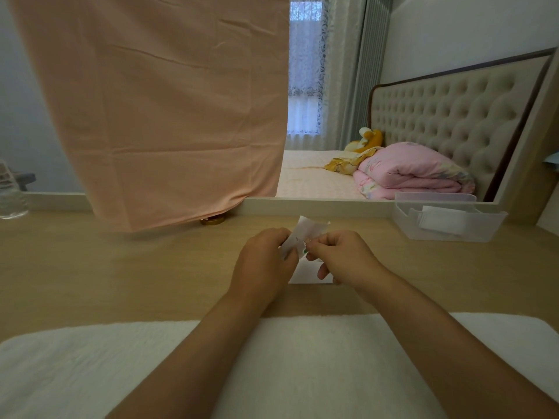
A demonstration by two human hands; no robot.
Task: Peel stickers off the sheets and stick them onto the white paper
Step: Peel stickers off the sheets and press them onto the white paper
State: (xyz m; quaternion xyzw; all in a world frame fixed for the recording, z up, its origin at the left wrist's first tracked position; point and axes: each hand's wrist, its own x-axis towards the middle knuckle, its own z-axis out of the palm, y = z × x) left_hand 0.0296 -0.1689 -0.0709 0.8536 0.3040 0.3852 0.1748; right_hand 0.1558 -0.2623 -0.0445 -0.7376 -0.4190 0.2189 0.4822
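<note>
bedroom desk, mirror behind; left hand grips a sticker sheet, right hand pinches its edge above white paper.

Sticker sheet held up over the white paper

The sticker sheet is a small, pale, nearly bare slip. It is raised off the surface and tilted, its top corner leaning toward the far edge. The left hand grips its left side, and the right hand pinches its lower right edge, where a green speck shows. The white paper lies flat mid-surface directly below, mostly hidden by the hands.
</note>
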